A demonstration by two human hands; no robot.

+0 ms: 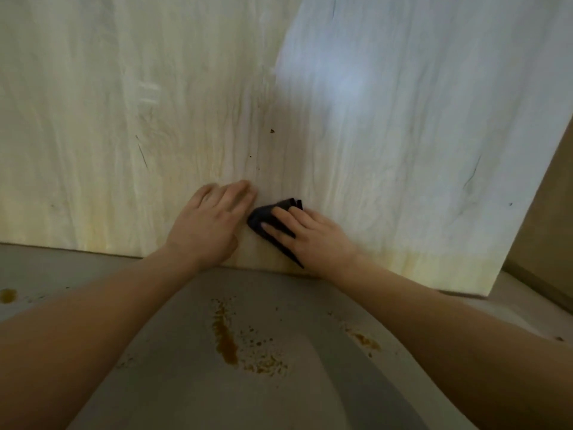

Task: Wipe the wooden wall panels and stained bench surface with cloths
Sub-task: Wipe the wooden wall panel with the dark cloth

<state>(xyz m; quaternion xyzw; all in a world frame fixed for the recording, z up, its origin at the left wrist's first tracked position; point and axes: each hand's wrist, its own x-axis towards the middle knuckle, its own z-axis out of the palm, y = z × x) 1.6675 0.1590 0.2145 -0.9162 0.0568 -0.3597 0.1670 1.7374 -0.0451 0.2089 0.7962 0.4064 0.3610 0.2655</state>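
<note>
Evidently early: right hand [310, 234] presses a dark cloth [273, 217] flat-fingered to the wall panel [387, 135]; left hand [210, 218] rests released; counter [310, 305] stains [226, 336] remain.

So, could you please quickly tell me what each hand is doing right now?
Left hand: open, fingers straight, resting flat on the wall panel, holding nothing.
Right hand: open, straight fingers pressing the dark cloth against the panel.
</note>
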